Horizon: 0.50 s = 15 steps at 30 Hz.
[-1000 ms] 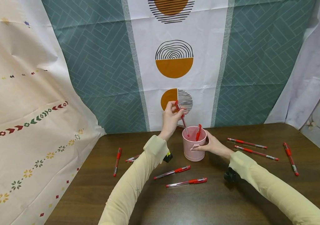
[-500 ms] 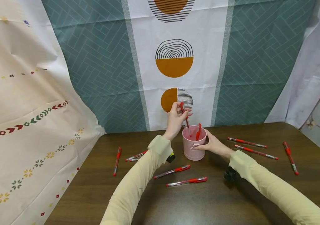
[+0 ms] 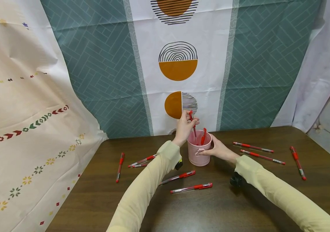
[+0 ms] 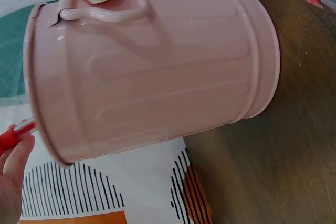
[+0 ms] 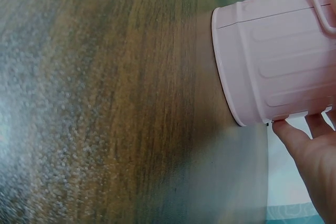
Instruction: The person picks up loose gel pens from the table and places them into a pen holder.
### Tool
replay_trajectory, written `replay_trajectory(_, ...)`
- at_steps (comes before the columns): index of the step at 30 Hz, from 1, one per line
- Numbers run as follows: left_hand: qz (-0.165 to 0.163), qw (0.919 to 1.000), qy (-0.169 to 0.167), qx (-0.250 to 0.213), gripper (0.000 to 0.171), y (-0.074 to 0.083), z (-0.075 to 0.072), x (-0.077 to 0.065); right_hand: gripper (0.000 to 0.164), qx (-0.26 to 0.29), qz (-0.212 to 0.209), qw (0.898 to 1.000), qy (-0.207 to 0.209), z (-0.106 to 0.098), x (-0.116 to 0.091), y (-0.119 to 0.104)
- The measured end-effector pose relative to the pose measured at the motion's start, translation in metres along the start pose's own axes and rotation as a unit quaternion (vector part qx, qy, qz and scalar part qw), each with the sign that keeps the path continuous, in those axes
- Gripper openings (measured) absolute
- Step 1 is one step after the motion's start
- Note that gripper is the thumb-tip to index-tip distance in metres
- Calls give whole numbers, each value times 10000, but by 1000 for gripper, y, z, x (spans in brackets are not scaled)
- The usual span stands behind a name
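Left hand [image 3: 186, 127] is up over the pink bucket [image 3: 199, 158], thumb and fingertips pinched on the upper part of a red pen [image 3: 195, 132]. So those are closed right onto the barrel, with a couple of the other fingers poking out loosely to the right. The pen's pretty much upright with a slight lean, and its lower end is inside the bucket's mouth; can't tell if it touches the bottom.

Right hand [image 3: 220, 150] has the bucket from the right side. Thumb's on the near side by the little loop handle [image 4: 107, 14], and the fingers wrap the far side, spread about as wide as the bucket itself. The right wrist view shows a few fingertips actually touching the wall.

Bucket's standing near the far edge of the brown table [image 3: 225, 206], with a second pen [image 3: 203, 136] already leaning inside, cap up.

The rest are lying flat: one pen [image 3: 120, 167] far left, a close pair [image 3: 143, 160] beside the left sleeve [image 3: 141, 190], two pens [image 3: 191, 188] on the near side of the bucket, and three more [image 3: 262, 157] off to the right.
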<state>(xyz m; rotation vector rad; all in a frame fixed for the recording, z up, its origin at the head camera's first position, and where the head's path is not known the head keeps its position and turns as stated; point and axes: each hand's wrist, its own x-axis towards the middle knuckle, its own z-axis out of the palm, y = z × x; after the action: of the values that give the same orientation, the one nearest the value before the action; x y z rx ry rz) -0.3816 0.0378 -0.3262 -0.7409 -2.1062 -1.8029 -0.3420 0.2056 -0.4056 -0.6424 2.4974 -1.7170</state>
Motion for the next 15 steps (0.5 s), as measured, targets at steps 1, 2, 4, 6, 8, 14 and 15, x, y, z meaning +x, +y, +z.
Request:
replay_trajectory(1,-28,10000,-15,31,26,-2,1,0,83,-4,-8,10000,-7,0,0,0)
replay_trajectory(2,-43,10000,-20,47,26,-3,2,0,83,-3,-8,10000,-11,0,0,0)
replay_trajectory(4,-40,9999,-37,130,25,-5,5,1,84,-19,2,10000,1,0,1,1)
replay_trajectory(6,-35,9996,-71,254,23,-7,7,1,84,-50,-10,10000,8,-1,1,1)
replay_trajectory(8,-28,9988,-93,472,22,-8,9,0,84,-80,-6,10000,23,-1,2,2)
replay_trajectory(14,-9,9943,-120,1062,21,-9,12,-3,83,-73,-38,10000,-20,1,2,3)
replay_trajectory(15,8,9935,-123,1128,22,-9,12,-3,83,-65,-43,10000,-26,0,1,3)
